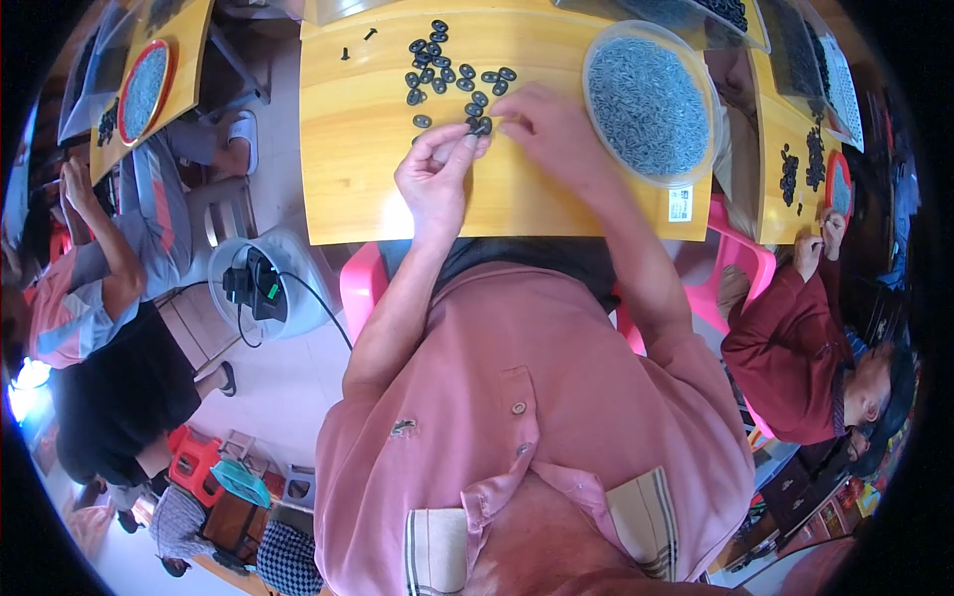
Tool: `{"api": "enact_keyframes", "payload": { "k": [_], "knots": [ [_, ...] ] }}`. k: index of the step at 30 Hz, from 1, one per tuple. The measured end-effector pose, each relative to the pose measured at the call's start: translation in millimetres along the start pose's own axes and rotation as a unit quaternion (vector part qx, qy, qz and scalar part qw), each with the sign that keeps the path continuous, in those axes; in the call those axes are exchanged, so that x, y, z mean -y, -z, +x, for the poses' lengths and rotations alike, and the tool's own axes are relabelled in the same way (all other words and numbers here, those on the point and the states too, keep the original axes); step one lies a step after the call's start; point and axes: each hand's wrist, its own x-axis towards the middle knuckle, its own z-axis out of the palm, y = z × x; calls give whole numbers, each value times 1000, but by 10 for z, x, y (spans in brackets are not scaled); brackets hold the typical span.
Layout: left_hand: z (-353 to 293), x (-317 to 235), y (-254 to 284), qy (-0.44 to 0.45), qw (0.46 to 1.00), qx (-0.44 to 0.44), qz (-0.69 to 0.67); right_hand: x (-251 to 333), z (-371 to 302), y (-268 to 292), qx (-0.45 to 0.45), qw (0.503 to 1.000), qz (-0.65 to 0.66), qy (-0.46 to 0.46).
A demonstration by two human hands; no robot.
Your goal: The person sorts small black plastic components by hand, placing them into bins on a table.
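My left hand (434,189) is closed, thumb and fingertips pinching a small black oval part (484,126) above the yellow table (378,179). My right hand (550,124) reaches in from the right, its fingertips just beside that part. The fingers are slightly blurred and look apart, with nothing visible between them. Beyond both hands lies a loose scatter of similar black oval parts (440,62), each with light spots on its face. To the right of my right hand, a round clear tub (586,99) holds a heap of small silvery screw-like pieces (651,104).
Two small dark screws (346,54) lie at the table's far left. Left of my seat stands a whitish bin (308,288) with a black device and cable. People work at side tables; one in dark red (785,348) sits right. Pink chair parts (364,283) flank me.
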Motion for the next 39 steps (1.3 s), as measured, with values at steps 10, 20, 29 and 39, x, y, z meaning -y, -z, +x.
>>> {"api": "enact_keyframes", "payload": {
  "k": [10,20,29,39],
  "knots": [
    [-4,-1,-50,-20,999,-46,-12,40,1,-124,9,992,-108,72],
    [28,58,-14,-52,998,-29,26,6,-21,-114,19,998,-41,46],
    [25,46,10,-39,998,-3,41,85,-141,-67,57,983,140,-107],
    [29,22,34,5,1000,1,18,-30,-172,-146,68,906,393,-142]
  ]
}}
